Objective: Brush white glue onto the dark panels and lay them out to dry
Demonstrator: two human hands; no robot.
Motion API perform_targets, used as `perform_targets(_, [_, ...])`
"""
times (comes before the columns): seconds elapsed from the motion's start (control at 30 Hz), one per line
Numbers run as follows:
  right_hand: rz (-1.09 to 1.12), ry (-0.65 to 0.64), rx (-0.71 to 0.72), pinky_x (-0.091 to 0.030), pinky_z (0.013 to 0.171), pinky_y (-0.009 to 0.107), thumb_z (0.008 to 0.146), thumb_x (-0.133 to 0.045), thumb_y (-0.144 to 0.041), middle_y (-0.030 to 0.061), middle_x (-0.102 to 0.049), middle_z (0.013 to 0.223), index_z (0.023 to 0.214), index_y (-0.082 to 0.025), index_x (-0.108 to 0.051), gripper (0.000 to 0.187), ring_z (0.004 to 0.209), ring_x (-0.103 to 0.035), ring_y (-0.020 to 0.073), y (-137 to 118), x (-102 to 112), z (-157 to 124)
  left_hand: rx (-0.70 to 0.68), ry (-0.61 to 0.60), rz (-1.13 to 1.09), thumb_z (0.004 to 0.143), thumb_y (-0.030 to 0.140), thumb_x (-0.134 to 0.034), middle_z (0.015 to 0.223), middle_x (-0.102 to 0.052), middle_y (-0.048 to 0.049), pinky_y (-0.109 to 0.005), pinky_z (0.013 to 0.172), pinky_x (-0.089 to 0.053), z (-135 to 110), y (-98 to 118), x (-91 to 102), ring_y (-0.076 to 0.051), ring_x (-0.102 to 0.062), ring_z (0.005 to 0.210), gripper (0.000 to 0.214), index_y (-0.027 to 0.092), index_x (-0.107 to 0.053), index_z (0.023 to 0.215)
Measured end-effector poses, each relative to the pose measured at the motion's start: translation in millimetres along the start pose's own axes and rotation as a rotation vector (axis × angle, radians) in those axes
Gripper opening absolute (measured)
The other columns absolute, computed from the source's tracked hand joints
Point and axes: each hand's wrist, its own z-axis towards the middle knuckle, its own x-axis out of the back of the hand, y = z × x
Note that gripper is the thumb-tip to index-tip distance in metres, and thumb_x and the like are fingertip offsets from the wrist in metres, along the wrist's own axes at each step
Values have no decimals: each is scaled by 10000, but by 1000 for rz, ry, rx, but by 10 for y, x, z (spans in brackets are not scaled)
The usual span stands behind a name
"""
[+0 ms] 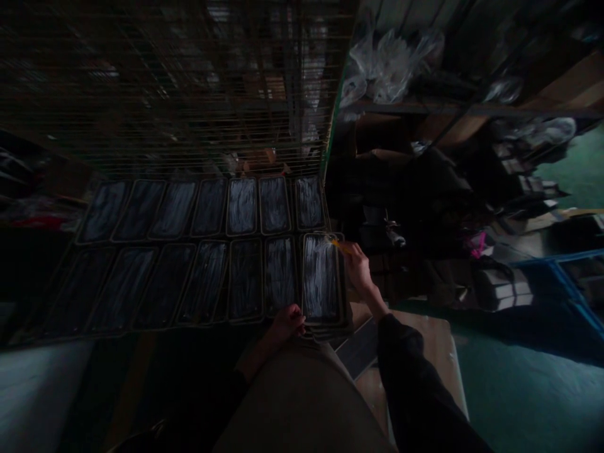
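My right hand (358,267) is closed around the yellow handle of a brush (336,243). The pale bristles touch the top edge of a dark rectangular panel (321,283) with rounded corners and a light rim. White streaks of a wet-looking coating run lengthwise over this panel. At its near left corner, my left hand (287,322) has its fingers curled and pinched on the edge. Several similar panels lie to the left in two rows, such as a streaked panel (241,206) in the far row and a darker one (245,280) in the near row.
A wire mesh rack (212,126) with a green frame stands behind the panels. On the right are shelves with clear plastic bags (396,63), cardboard boxes and dark stacked goods. A wooden board (434,333) sits by my right forearm, beside a blue-framed cart (561,302). Lighting is dim.
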Motion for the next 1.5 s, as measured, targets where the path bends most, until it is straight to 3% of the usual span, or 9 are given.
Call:
perform_targets(0.23, [14, -103, -32, -526, 844, 328, 986, -378, -250, 91, -608, 1085, 1111, -222, -601, 257, 979, -622, 198, -85, 29, -181, -1, 4, -55, 726, 380, -658, 544, -601, 39, -208, 463, -447, -19, 17, -16, -140, -636, 504, 286, 190, -454, 786])
perform_targets(0.4, [147, -357, -46, -548, 780, 314, 965, -451, -248, 72, -651, 993, 1073, -216, -616, 200, 887, -652, 183, -374, 170, -503, 28, 31, -75, 710, 332, -685, 642, -595, 47, -197, 480, -463, -33, 67, -30, -130, -658, 549, 283, 184, -463, 806])
perform_targets(0.53, [307, -579, -161, -560, 649, 263, 953, -486, -288, 41, -695, 873, 1022, -198, -636, 188, 729, -676, 155, -424, 327, -411, 31, 35, -113, 702, 350, -698, 700, -592, 41, -198, 491, -475, -29, 44, -24, -128, -667, 574, 305, 180, -474, 820])
perform_targets(0.77, [180, -181, -77, -535, 796, 318, 963, -476, -316, 77, -647, 989, 1032, -201, -628, 203, 913, -647, 195, -267, 187, -181, 70, 34, -92, 703, 310, -706, 710, -600, 30, -224, 511, -496, -3, 55, -11, -148, -678, 584, 294, 178, -478, 833])
perform_targets(0.9, [188, -338, -94, -537, 773, 319, 970, -464, -306, 69, -651, 971, 1043, -214, -625, 199, 886, -652, 195, -378, 279, -591, 87, 47, -146, 716, 293, -707, 757, -612, 17, -236, 545, -505, -91, 167, -35, -147, -679, 605, 293, 174, -494, 878])
perform_targets(1.13, [389, -504, -367, -594, 691, 313, 967, -471, -354, 58, -719, 927, 1067, -230, -630, 225, 799, -706, 198, -544, 682, -1199, 107, 32, -210, 731, 262, -683, 819, -605, 3, -247, 617, -510, -238, 325, -80, -122, -660, 634, 262, 167, -518, 911])
perform_targets(1.2, [426, -420, -452, -601, 711, 327, 961, -484, -387, 60, -728, 913, 1089, -227, -615, 243, 791, -713, 203, -544, 735, -1204, 111, 13, -234, 716, 274, -696, 806, -601, 4, -249, 621, -502, -261, 369, -84, -118, -650, 628, 285, 167, -519, 912])
perform_targets(1.37, [422, 54, -523, -593, 799, 347, 923, -543, -441, 74, -715, 1009, 1075, -210, -627, 289, 878, -706, 211, -582, 815, -1138, 103, -31, -311, 649, 318, -761, 717, -572, 27, -253, 604, -472, -325, 489, -89, -114, -616, 589, 365, 170, -515, 875])
perform_targets(1.5, [306, 327, -543, -592, 769, 348, 892, -579, -463, 74, -710, 992, 1058, -185, -651, 331, 851, -704, 209, -640, 894, -1193, 80, -54, -528, 591, 277, -801, 678, -542, 52, -244, 586, -448, -385, 628, -117, -105, -588, 576, 385, 189, -532, 853])
